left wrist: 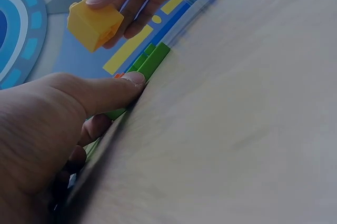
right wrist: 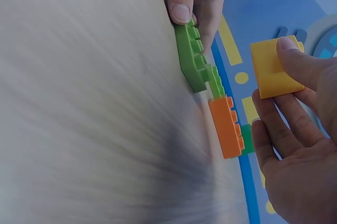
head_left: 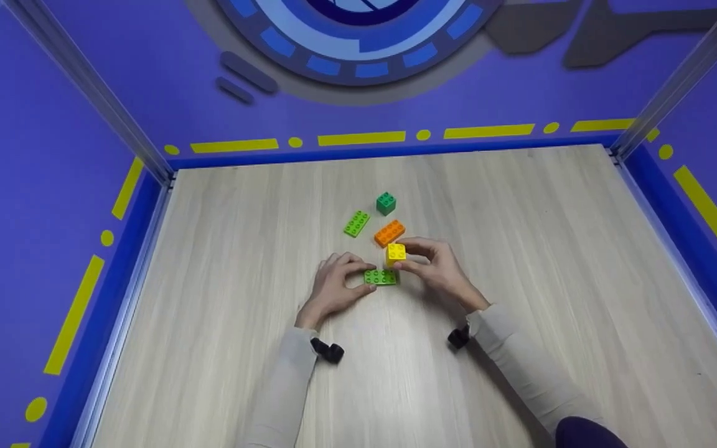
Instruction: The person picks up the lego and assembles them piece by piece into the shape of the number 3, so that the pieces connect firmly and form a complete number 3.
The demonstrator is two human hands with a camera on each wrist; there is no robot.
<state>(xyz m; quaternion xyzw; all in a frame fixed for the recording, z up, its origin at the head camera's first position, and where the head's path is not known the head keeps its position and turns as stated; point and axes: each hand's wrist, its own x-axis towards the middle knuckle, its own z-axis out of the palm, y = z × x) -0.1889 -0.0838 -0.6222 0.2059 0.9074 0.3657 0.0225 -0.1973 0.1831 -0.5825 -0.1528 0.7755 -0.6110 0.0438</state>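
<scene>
In the head view my left hand pinches the left end of a light green building brick lying flat on the table. Its thumb lies along the near side of that brick. My right hand holds a square yellow building brick between thumb and fingers, studs up. In the right wrist view the yellow brick is raised, apart from the light green brick. Just beyond the hands lies an orange brick.
A second light green brick lies behind the left hand. A dark green square brick stands farther back. Blue walls with yellow marks border the wooden table at the back and sides.
</scene>
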